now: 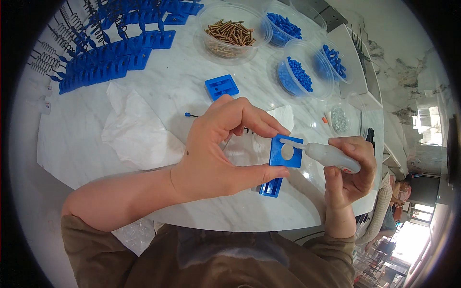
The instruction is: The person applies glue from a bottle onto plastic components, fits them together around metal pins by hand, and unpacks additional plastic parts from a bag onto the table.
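The left hand [209, 161] gripped a blue plate [276, 154] with a round hole between thumb and fingers, above the table [185, 81]. The right hand [354, 186] held a whitish squeeze bottle [326, 155], its nozzle over the plate just beside the hole; contact was unclear. A blue slotted piece [222, 87] lay beyond the left hand, and crumpled white tissue [132, 127] to its left. Farther back stood a clear tub [234, 55] of brass-coloured pins and rows of blue blocks [96, 72] bearing black coils.

Smooth, semi-glossy blue plast. plate [276, 156] meets translucent plast. bottle [331, 156]; polished marble-look desk [177, 55] gleams w/ crumpled matt white tissue [134, 127], brass-look metal pcs [230, 33], clear glossy plast. tub [225, 56].
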`<state>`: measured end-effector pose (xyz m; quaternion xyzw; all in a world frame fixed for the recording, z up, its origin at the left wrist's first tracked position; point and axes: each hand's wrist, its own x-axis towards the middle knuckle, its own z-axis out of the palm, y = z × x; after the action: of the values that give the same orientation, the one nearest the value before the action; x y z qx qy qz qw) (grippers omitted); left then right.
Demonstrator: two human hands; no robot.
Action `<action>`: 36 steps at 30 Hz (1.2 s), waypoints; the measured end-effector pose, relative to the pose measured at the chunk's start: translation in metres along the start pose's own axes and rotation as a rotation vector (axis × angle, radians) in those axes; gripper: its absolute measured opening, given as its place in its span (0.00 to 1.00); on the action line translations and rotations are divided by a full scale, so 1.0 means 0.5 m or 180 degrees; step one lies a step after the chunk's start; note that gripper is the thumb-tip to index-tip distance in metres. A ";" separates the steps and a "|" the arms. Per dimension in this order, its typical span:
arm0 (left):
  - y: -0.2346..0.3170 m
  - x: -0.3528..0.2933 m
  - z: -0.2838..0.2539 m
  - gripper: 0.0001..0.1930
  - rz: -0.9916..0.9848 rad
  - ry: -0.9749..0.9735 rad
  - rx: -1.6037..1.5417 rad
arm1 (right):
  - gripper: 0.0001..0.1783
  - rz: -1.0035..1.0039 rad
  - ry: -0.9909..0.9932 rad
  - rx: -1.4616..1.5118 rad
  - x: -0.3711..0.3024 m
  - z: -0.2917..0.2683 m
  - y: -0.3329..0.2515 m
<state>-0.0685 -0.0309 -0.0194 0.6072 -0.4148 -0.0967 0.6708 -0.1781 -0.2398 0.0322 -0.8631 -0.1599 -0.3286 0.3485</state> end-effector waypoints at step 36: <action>0.003 0.003 -0.003 0.27 0.0032 0.0047 0.0101 | 0.20 -0.0262 -0.0126 0.0211 -0.004 -0.008 0.001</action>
<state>-0.0671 -0.0304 -0.0174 0.6163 -0.4143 -0.0823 0.6646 -0.1812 -0.2429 0.0327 -0.8502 -0.2129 -0.3200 0.3599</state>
